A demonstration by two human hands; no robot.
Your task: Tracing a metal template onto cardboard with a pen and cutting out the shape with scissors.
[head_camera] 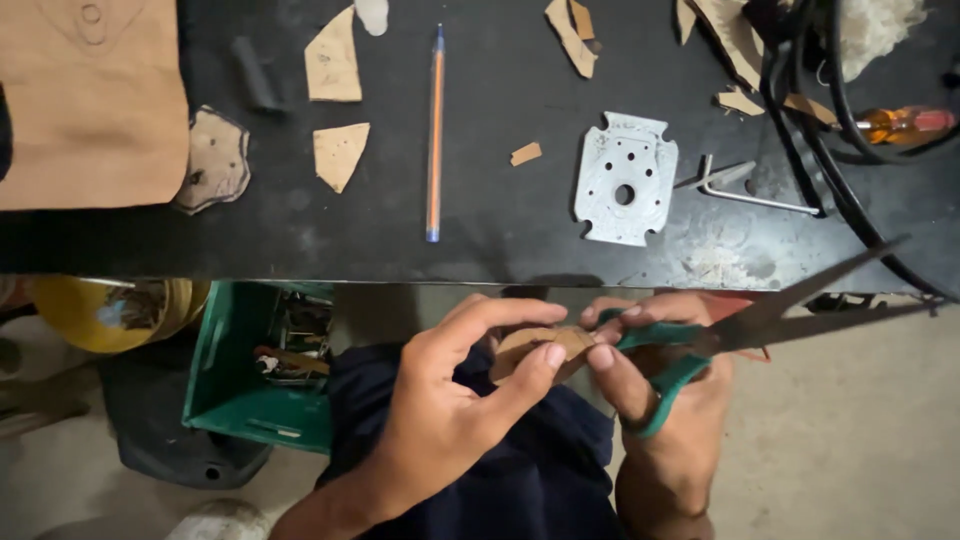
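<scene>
Cardboard piece [545, 345] sat pinched in my left hand [450, 400], just off the workbench [300, 230] near edge, below the metal plate [626, 178]. My right hand [660, 400] gripped the green-handled scissors [700, 345], blades parted, pointing away right. I judged short cuts, turning the piece, not the scissors, would work best.

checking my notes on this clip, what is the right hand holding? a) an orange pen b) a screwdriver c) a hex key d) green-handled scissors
d: the right hand has its fingers through the green handles of the scissors, blades open, while the orange pen, hex key and screwdriver lie untouched on the black table.
</scene>
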